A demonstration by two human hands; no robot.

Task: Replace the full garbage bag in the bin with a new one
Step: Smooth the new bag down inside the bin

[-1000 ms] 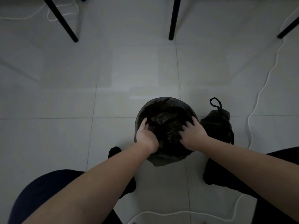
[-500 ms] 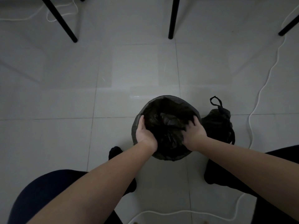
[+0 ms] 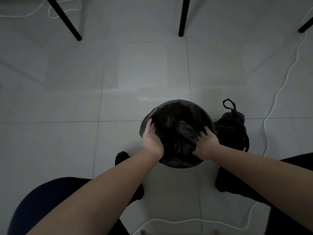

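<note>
A round dark bin [image 3: 179, 164] stands on the tiled floor between my feet, lined with a black garbage bag [image 3: 177, 119] whose edge drapes over the rim. My left hand [image 3: 151, 137] grips the bag at the left rim. At the near right rim my right hand [image 3: 205, 143] presses on the plastic, fingers spread over a bunched fold inside. A tied, full black garbage bag [image 3: 232, 129] with a loop handle sits on the floor right beside the bin.
White cables run along the right side [image 3: 277, 92] and across the floor near my legs [image 3: 186, 221]. Black furniture legs [image 3: 182, 17] [image 3: 65, 18] stand at the far side. My dark-socked feet [image 3: 225, 182] flank the bin.
Both hands slid outward along the rim, the left one over the edge. The bag's loose skirt below the bin's near side has been drawn up.
</note>
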